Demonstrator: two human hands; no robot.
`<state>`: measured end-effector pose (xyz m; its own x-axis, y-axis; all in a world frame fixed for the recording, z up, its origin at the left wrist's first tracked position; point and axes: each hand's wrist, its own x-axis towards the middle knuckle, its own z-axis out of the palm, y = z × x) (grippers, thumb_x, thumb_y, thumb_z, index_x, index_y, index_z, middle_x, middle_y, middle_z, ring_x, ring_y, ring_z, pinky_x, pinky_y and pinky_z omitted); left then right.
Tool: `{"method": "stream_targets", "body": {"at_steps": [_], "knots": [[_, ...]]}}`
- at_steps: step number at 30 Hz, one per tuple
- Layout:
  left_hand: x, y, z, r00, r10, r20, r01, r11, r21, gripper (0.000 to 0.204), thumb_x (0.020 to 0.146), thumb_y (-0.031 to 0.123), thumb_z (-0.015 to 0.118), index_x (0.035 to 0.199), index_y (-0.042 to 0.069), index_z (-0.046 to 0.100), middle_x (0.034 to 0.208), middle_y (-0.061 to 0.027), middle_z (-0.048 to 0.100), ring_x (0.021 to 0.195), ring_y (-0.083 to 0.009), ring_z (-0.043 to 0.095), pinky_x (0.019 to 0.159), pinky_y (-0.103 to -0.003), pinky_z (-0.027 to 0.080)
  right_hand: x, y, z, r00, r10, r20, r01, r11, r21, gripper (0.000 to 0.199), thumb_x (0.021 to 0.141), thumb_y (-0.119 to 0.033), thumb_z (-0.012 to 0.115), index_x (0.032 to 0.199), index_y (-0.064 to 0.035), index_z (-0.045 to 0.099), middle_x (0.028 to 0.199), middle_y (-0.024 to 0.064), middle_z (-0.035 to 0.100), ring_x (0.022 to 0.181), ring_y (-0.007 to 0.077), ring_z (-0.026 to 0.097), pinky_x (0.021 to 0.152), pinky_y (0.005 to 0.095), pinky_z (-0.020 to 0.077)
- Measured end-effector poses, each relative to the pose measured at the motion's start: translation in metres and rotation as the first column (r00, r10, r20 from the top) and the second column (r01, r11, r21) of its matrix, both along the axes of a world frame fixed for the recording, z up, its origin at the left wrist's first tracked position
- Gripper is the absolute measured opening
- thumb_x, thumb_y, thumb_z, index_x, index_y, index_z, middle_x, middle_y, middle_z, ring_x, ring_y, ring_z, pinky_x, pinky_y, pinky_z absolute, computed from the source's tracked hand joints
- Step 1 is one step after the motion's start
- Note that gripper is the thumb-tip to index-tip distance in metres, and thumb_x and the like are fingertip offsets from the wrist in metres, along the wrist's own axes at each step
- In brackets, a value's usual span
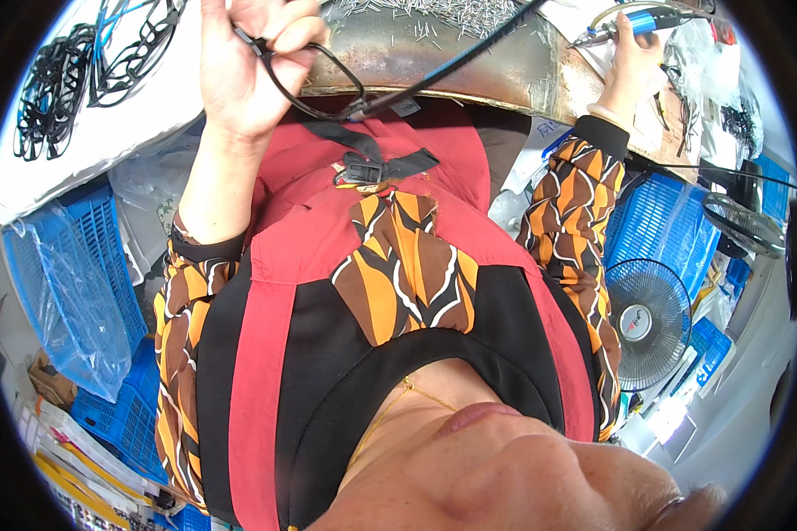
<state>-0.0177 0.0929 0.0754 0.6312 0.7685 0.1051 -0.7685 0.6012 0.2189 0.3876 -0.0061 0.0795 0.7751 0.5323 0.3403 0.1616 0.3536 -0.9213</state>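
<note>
At the top, left of centre, my left hand is closed on a black eyeglass frame. Its rims curve round below the fingers, and one temple stretches up to the right. My right hand holds a blue power screwdriver lying sideways, its thin tip turned left toward the workbench. The tip and the eyeglass frame are well apart. Between the hands, a curved metal tray carries a heap of small silvery screws or pins.
More black eyeglass frames lie on a white surface at far left. Blue crates stand below it, one draped with clear plastic. On the right are a standing fan, another blue crate, plastic bags and loose black parts.
</note>
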Motion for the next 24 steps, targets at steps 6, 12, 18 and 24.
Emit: {"method": "stream_targets", "body": {"at_steps": [6,12,18,24], "knots": [[0.003,-0.019,0.007,0.993,-0.106,-0.060,0.090,0.972,-0.217,0.034,0.108,0.029,0.052,0.138,0.012,0.054,0.114,-0.0139,0.062,0.090,-0.0229,0.060,0.074,-0.030,0.053,-0.045,-0.010,-0.007,0.946,0.163,-0.281,-0.099,0.968,0.229,0.018,0.100,-0.016,0.069,0.113,-0.0086,0.059,0.082,-0.0003,0.058,0.062,0.0083,0.052,0.051,0.0227,0.0418],[0.004,-0.087,0.005,0.652,-0.499,-0.571,0.417,0.865,-0.280,0.029,0.111,0.038,0.048,0.120,0.011,0.054,0.080,0.0009,0.057,0.045,-0.0035,0.045,0.032,-0.017,0.028,-0.137,0.017,-0.005,0.885,0.289,-0.364,-0.147,0.918,0.369,0.016,0.100,-0.020,0.069,0.110,-0.0109,0.059,0.079,-0.0015,0.055,0.059,0.0085,0.049,0.050,0.0229,0.0393],[0.014,-0.099,-0.025,0.508,-0.689,-0.518,0.584,0.717,-0.382,0.035,0.113,0.039,0.042,0.120,0.006,0.054,0.068,0.0006,0.052,0.040,-0.0039,0.042,0.032,-0.019,0.027,-0.155,0.032,-0.001,0.649,0.411,-0.641,-0.113,0.885,0.452,0.017,0.099,-0.019,0.069,0.111,-0.0136,0.059,0.078,-0.0028,0.053,0.058,0.0080,0.046,0.049,0.0229,0.0375],[0.013,-0.102,-0.041,0.662,-0.698,-0.274,0.619,0.715,-0.324,0.035,0.111,0.037,0.050,0.116,0.003,0.059,0.082,-0.0019,0.058,0.057,-0.0043,0.046,0.043,-0.018,0.030,-0.156,0.038,-0.004,0.849,0.266,-0.456,-0.105,0.931,0.348,0.018,0.099,-0.015,0.065,0.115,-0.0152,0.056,0.078,-0.0027,0.050,0.059,0.0083,0.044,0.049,0.0237,0.0371]]}}
